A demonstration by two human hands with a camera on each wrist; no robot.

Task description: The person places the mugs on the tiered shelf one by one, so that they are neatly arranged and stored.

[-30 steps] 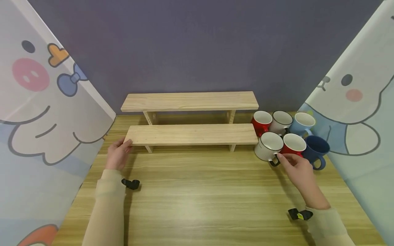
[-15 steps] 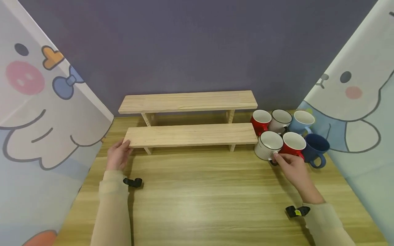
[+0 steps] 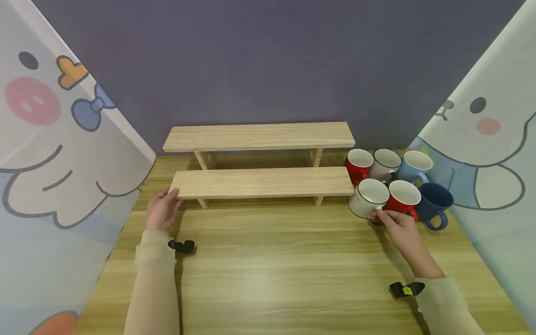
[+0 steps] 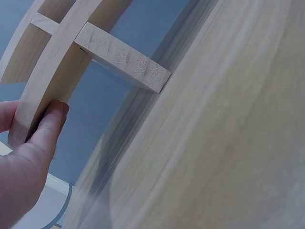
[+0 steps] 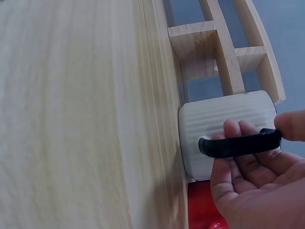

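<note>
A two-tier wooden shelf stand (image 3: 264,182) stands near the back wall. My left hand (image 3: 160,213) grips the left end of its lower board; in the left wrist view the thumb and fingers (image 4: 47,126) pinch the board's edge. At the right end of the stand, my right hand (image 3: 403,231) holds the black handle (image 5: 238,144) of a white ribbed mug (image 3: 363,204) with a dark rim. Its fingers pass through the handle loop, and the thumb presses the handle's top end. The mug stands upright on the table, right by the lower board's corner.
Behind and beside the white mug stand two red mugs (image 3: 403,195), another white mug (image 3: 386,163), a light blue mug (image 3: 416,164) and a dark blue mug (image 3: 435,200), packed close together. The upper board (image 3: 259,136) lies near the grey wall (image 3: 268,60).
My right hand's fingers have moved left from the handle's side into its loop and taken hold of it. The left hand keeps its grip on the board; the head view shifts slightly.
</note>
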